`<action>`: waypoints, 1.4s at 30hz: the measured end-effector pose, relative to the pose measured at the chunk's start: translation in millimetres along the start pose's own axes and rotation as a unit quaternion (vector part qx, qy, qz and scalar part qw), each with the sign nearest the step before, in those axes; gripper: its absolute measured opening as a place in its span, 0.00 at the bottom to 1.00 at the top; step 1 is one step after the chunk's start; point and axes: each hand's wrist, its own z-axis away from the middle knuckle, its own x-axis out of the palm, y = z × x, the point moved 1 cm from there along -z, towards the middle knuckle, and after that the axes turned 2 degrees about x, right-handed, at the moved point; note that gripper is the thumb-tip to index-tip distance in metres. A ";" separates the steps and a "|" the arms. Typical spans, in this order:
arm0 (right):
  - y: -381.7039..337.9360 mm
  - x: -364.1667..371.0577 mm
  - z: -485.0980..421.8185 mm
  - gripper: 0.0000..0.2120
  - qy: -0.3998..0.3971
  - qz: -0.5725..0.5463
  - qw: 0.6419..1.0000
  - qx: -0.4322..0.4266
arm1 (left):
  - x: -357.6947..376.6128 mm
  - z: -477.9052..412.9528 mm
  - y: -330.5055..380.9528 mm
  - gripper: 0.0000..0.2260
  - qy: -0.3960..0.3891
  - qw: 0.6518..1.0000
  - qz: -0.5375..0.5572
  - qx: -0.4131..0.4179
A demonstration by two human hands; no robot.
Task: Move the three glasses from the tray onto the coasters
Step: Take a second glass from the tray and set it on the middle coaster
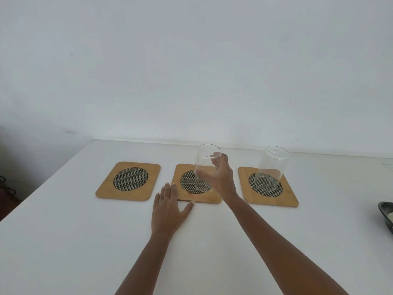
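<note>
Three wooden coasters with dark woven centres lie in a row on the white table. The left coaster (pixel 128 180) is bare. Over the middle coaster (pixel 187 195) my right hand (pixel 221 177) grips a clear glass (pixel 204 167) around its side, with the base at or just above the woven centre. A second clear glass (pixel 271 170) stands on the right coaster (pixel 268 188). My left hand (pixel 169 207) lies flat on the table, fingers spread, touching the middle coaster's front left corner. The third glass is out of sight.
A dark tray (pixel 386 216) pokes in at the right edge of the table. The white wall (pixel 191 71) rises just behind the coasters. The table's left edge runs diagonally, with dark objects (pixel 6 188) beyond it.
</note>
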 end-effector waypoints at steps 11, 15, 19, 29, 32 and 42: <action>0.2 19.6 -16.2 0.28 0.013 0.010 1.000 0.011 | 5.6 -9.8 -1.8 0.33 0.029 0.999 0.024 -0.002; -2.0 17.1 -17.8 0.30 0.033 0.018 0.999 0.014 | 4.0 -8.6 2.7 0.34 0.033 0.999 0.030 0.004; 1.7 26.1 -17.3 0.30 0.024 0.018 0.999 0.018 | 6.9 -8.5 -2.2 0.33 0.032 0.998 0.044 -0.005; -2.0 35.2 -8.5 0.32 0.036 0.015 0.999 0.009 | 4.2 -9.2 -2.9 0.34 0.030 0.999 0.041 -0.003; -3.6 36.8 -6.2 0.32 0.043 0.020 0.999 0.007 | 4.0 -9.3 -3.1 0.34 0.029 0.999 0.036 -0.002; -3.6 39.3 -2.5 0.36 0.038 0.030 0.999 0.014 | 2.1 -8.2 -2.1 0.34 0.026 0.999 0.037 -0.002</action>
